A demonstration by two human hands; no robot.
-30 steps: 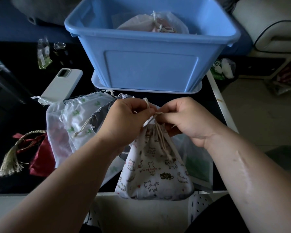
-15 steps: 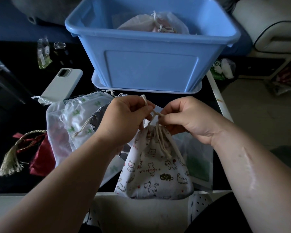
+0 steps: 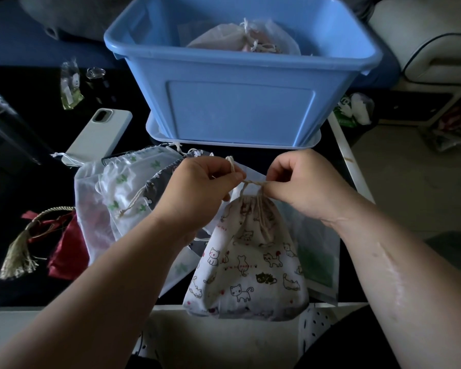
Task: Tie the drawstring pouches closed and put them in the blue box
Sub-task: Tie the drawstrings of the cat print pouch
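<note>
I have both hands up over the cat-print pouch (image 3: pixel 250 262). My left hand (image 3: pixel 200 187) pinches one end of the drawstring (image 3: pixel 252 183) and my right hand (image 3: pixel 306 182) pinches the other. The cord runs taut between them, just above the gathered neck.

The pouch stands at the near edge of the bench (image 3: pixel 16 182), right of centre, and its base seems to reach the lip. That is my first worry: a hard sideways tug could drag or tip it off that edge towards me.

The second is the cord tail poking up from my left fingers. It looks short, so an uneven pull may let it slip through before the knot bites, leaving the neck loose.

The third is the cactus-print pouch (image 3: pixel 133 182), which lies touching my left wrist with its own cord trailing. I could snag that cord when I lift.

The blue box (image 3: pixel 240 107) sits at the far edge, so the carry has to clear its rim.
</note>
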